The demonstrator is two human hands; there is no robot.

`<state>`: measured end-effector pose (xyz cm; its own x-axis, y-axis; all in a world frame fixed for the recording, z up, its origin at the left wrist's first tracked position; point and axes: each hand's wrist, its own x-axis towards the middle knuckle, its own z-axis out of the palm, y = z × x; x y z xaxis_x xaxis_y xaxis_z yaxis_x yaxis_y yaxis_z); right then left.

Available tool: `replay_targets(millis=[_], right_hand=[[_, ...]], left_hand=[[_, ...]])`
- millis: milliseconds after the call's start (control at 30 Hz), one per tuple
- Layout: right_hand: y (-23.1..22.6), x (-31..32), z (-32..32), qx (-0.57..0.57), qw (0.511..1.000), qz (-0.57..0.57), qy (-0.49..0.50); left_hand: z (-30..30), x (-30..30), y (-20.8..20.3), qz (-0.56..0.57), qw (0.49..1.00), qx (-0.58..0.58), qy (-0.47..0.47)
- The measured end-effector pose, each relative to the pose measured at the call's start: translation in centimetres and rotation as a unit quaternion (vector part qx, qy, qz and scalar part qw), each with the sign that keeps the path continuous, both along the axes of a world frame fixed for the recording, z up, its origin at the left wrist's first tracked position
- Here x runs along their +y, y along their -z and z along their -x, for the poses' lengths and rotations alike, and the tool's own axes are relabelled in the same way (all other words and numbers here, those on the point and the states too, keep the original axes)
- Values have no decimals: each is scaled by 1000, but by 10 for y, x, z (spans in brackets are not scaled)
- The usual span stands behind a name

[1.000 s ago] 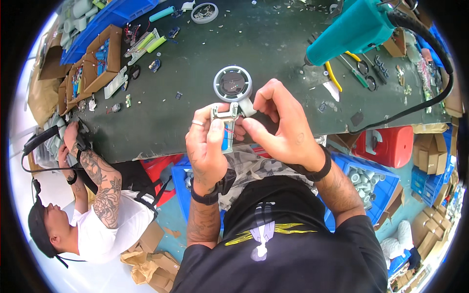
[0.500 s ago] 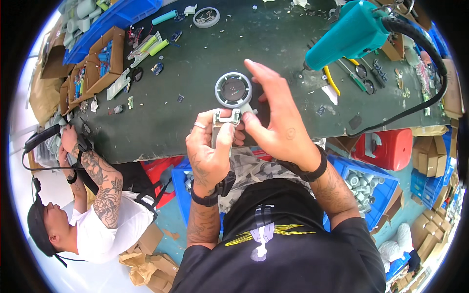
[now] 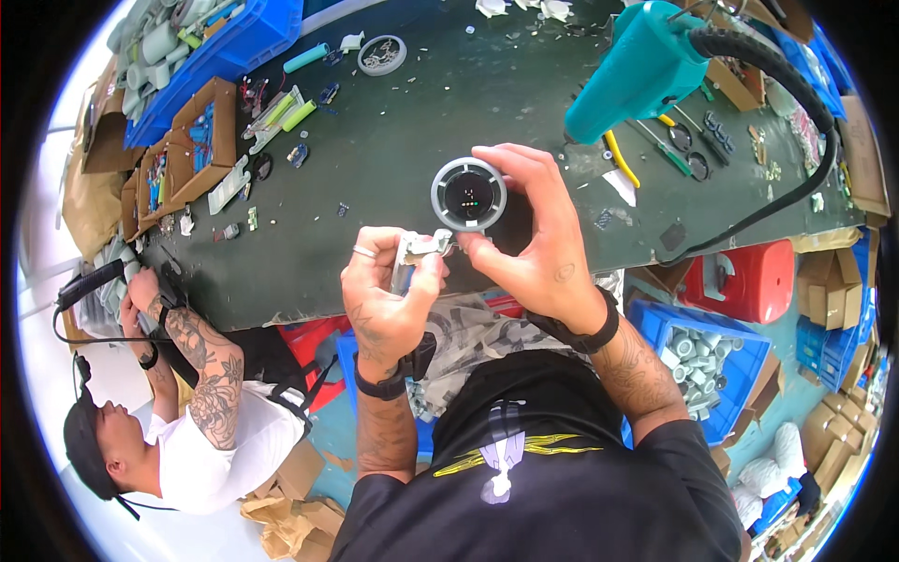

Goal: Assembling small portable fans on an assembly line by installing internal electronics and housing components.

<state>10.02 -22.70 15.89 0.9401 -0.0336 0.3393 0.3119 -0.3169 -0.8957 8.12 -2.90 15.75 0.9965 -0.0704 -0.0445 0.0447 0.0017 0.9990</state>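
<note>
My left hand (image 3: pixel 382 295) is closed around a narrow pale grey plastic housing (image 3: pixel 409 255), its notched end pointing up and away from me. Just right of it, my right hand (image 3: pixel 552 248) grips a round grey-rimmed part (image 3: pixel 468 194) with a dark face. Small lit marks show on that face. My index finger lies at its upper right edge and my thumb below it. The two parts are close together near the bench's front edge; whether they are joined cannot be made out.
A teal power tool (image 3: pixel 641 75) with a black cable hangs at the right over the dark bench (image 3: pixel 375 140). Yellow-handled pliers (image 3: pixel 620 159) lie beneath. Boxes of parts (image 3: pixel 211 140) stand left. A co-worker (image 3: pixel 206 412) works there. Blue bins (image 3: pixel 698 365) flank my legs.
My right hand's fingers have closed onto the round part, which has shifted right and turned to show lit marks. The housing in my left hand has tilted. The whole view has shifted slightly.
</note>
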Motion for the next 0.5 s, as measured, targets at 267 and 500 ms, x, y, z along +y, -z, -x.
replay_targets(millis=[267,500], right_hand=[[5,-2,1,-58,997,-45,-5],[5,-3,1,-57,998,-32,-19]], left_hand=[[-4,1,3,63,998,6,7],[-1,2,6,63,998,9,6]])
